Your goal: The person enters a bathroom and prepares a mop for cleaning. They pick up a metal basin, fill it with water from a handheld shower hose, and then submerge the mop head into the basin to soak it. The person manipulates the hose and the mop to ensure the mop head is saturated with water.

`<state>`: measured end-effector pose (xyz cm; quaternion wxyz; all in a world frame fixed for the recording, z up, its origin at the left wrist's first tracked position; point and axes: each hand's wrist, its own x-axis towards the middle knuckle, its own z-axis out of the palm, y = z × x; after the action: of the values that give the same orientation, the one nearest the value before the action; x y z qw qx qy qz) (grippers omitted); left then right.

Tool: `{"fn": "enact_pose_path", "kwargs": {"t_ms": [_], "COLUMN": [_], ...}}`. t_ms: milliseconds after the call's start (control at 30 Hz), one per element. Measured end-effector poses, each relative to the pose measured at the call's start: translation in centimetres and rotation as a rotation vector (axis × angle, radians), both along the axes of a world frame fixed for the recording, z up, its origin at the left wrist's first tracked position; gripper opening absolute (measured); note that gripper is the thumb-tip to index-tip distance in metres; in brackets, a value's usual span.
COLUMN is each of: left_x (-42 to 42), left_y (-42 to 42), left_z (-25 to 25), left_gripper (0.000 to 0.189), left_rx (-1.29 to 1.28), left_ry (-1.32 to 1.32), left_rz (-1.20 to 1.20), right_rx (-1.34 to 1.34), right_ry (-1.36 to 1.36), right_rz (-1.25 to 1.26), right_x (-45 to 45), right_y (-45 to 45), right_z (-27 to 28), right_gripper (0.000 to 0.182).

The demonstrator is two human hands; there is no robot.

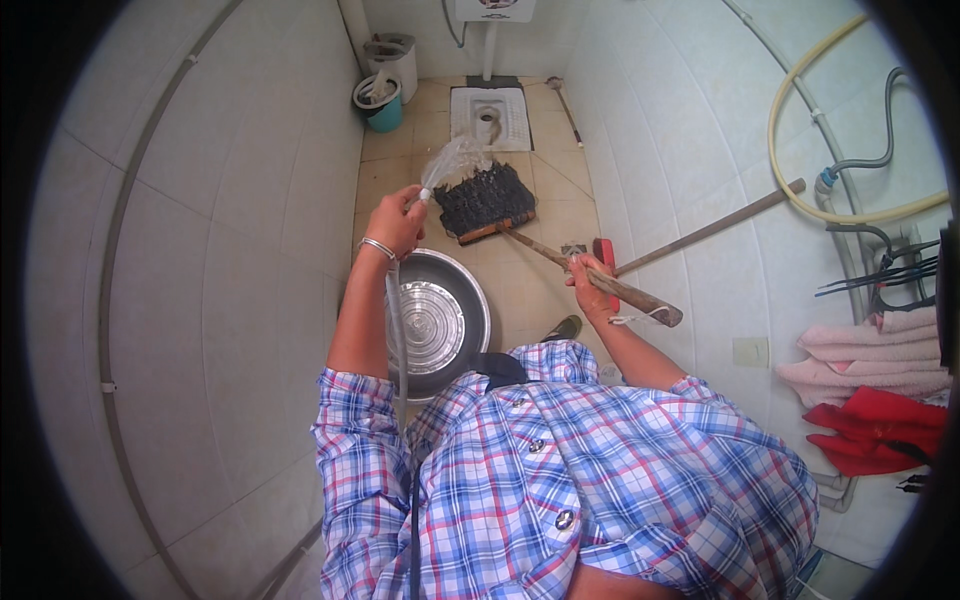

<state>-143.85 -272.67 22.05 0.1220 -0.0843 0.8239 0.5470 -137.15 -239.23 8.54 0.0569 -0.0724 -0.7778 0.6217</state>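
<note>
My left hand grips a pale hose close to its white end, and water sprays from it in a fan. The spray falls towards a dark, wet mop head lying on the tiled floor. My right hand is closed around the wooden mop handle, which has a white string loop near its upper end. Below my left forearm stands a round metal basin, partly hidden by the arm and the hose.
A squat toilet lies ahead, with a toilet brush to its right. A teal bucket and a white bin stand at the left wall. A red broom leans on the right wall, near hanging towels and a yellow hose.
</note>
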Motion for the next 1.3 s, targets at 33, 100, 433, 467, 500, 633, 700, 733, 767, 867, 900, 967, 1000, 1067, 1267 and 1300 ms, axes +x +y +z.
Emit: {"fn": "enact_pose_path", "kwargs": {"t_ms": [33, 100, 433, 467, 500, 633, 700, 733, 767, 867, 900, 967, 1000, 1067, 1267, 1300], "left_x": [0.1, 0.3, 2.8, 3.0, 3.2, 3.9, 4.0, 4.1, 4.1, 4.3, 4.3, 4.2, 4.1, 3.8, 3.1, 3.1], "left_y": [0.1, 0.5, 2.5, 2.6, 2.6, 1.6, 0.6, 0.0, -0.6, -2.1, -2.2, -2.0, -1.7, -1.0, 0.5, 1.0], "left_z": [-0.1, -0.2, -3.4, -3.8, -4.0, -4.7, -5.1, -5.3, -5.5, -5.8, -5.5, -4.9, -4.3, -3.9, -4.6, -4.5], "left_gripper": [0.039, 0.040, 0.040, 0.039, 0.039, 0.039, 0.038, 0.038, 0.038, 0.038, 0.038, 0.036, 0.036, 0.036, 0.038, 0.039], "left_rx": [-0.007, -0.020, -0.098, -0.080, -0.084, -0.135, -0.185, -0.215, -0.245, -0.247, -0.243, -0.238, -0.241, -0.243, -0.180, -0.157], "left_ry": [-0.008, -0.027, -0.101, -0.101, -0.109, -0.123, -0.122, -0.123, -0.123, -0.182, -0.192, -0.194, -0.174, -0.132, -0.061, -0.081], "left_rz": [-0.013, -0.048, -0.195, -0.206, -0.210, -0.178, -0.139, -0.120, -0.101, -0.050, -0.037, -0.030, -0.042, -0.061, -0.127, -0.133], "right_rx": [-0.005, 0.008, -0.015, -0.021, -0.026, -0.011, -0.022, -0.029, -0.035, -0.056, -0.061, -0.065, -0.066, -0.065, -0.032, -0.025], "right_ry": [0.002, 0.009, 0.003, 0.000, -0.003, 0.001, -0.025, -0.037, -0.027, -0.008, -0.003, 0.001, -0.002, -0.011, -0.017, -0.010], "right_rz": [-0.003, 0.008, 0.013, 0.009, 0.003, -0.010, -0.020, -0.023, -0.023, -0.018, -0.015, -0.019, -0.025, -0.035, -0.019, -0.019], "right_x": [0.0, -0.1, -0.2, -0.2, -0.2, -0.1, 0.0, 0.0, 0.0, 0.3, 0.4, 0.3, 0.3, 0.3, 0.3, 0.3], "right_y": [-0.2, 0.1, 0.1, 0.0, -0.1, 0.0, 0.2, 0.2, 0.3, 0.5, 0.5, 0.7, 0.6, 0.6, 0.1, 0.1], "right_z": [0.2, -0.2, -0.6, -0.5, -0.3, 0.1, 0.2, 0.2, 0.1, -0.2, -0.3, -0.7, -0.7, -0.8, -0.5, -0.6], "right_gripper": [0.027, 0.028, 0.027, 0.027, 0.026, 0.026, 0.026, 0.025, 0.025, 0.025, 0.025, 0.025, 0.025, 0.025, 0.024, 0.025]}}
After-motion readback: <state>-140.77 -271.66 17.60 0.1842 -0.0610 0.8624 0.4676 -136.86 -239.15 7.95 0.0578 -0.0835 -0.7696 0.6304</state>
